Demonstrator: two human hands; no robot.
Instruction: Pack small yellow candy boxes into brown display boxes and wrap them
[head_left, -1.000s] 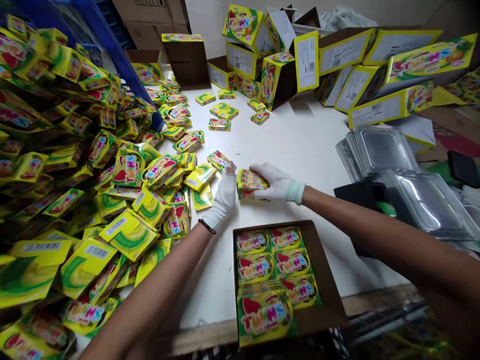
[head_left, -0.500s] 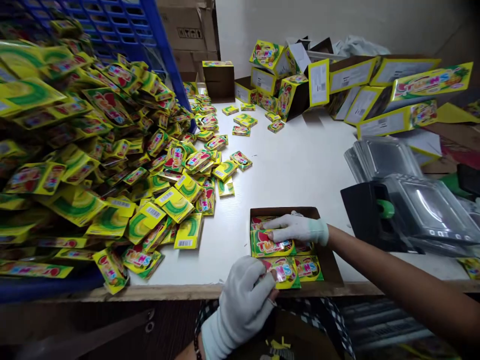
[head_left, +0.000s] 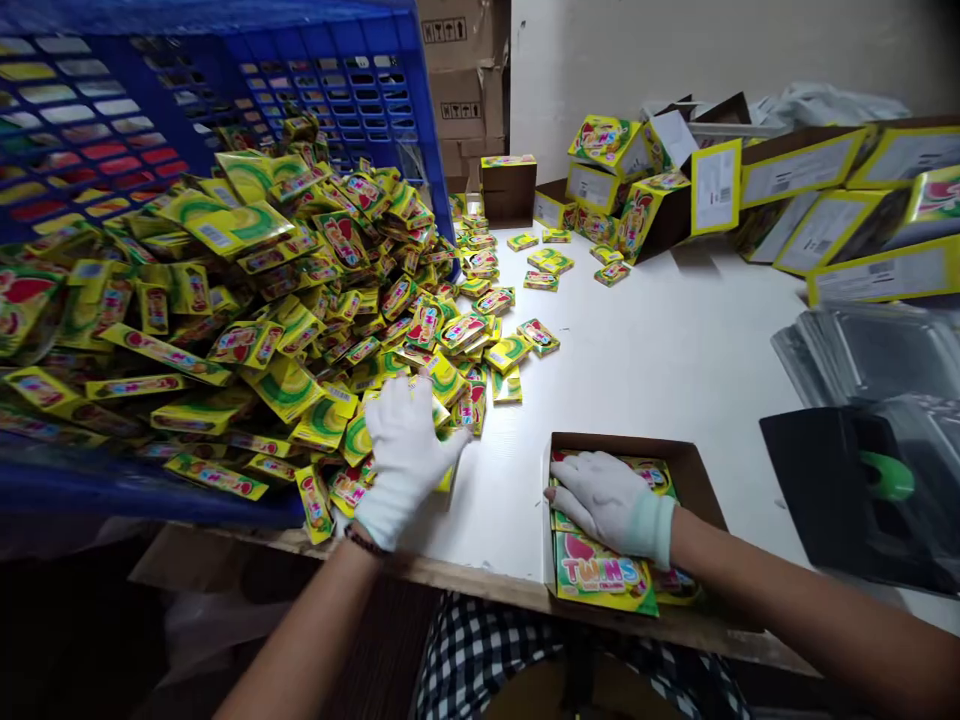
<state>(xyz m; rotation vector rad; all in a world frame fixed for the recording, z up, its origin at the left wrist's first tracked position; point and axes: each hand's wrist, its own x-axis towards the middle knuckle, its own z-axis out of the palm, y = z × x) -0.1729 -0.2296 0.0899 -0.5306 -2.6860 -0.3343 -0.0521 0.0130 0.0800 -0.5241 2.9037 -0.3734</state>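
Note:
My left hand (head_left: 405, 435), in a white glove, lies with fingers spread over the near edge of a heap of small yellow-green candy packs (head_left: 289, 385). Some packs beneath it are hidden. My right hand (head_left: 604, 498), gloved too, rests flat inside an open cardboard box (head_left: 709, 480) at the table's front edge, pressing on the packs there. One pack printed "TWINS" (head_left: 604, 572) shows in front of its fingers. The right part of the box is partly covered by my forearm.
A blue plastic crate (head_left: 431, 110) on the left spills packs onto the white table (head_left: 630, 350). Yellow display boxes (head_left: 716, 188) are piled at the back right. Clear plastic trays (head_left: 885, 345) and a black holder with a green roll (head_left: 885, 475) stand on the right.
My left hand has gone from the box's front corner to the heap on the left and spread its fingers. My right hand stays in the box. The view has swung left.

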